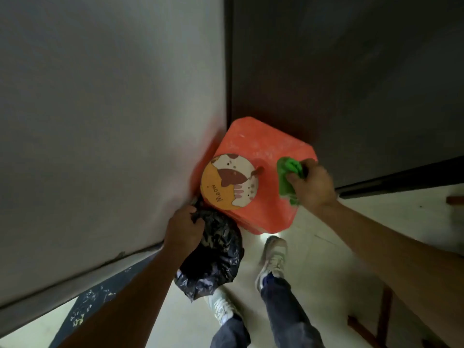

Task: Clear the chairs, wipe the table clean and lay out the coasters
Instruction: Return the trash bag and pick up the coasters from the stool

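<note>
A: Well, what was hard to make out?
B: The orange stool (263,146) hid its own legs under the seat, the black bag (213,259) hid whatever it held, and the frame cut off a brown wooden piece (455,199) at the right.
A: Any writing?
B: "Meow", upside down, on the round cat coaster (228,182) lying by the seat's left edge.
A: The hands?
B: The right hand (311,184) pinched a bunched green cloth (286,179) over the seat's right edge. The left hand (183,229) gripped the bag's neck, just below the coaster.
A: Room to move?
B: The stool sat tight in the corner between the grey wall (100,121) and a dark door (351,84); open pale floor (326,247) lay only around the shoes (272,257)
</note>
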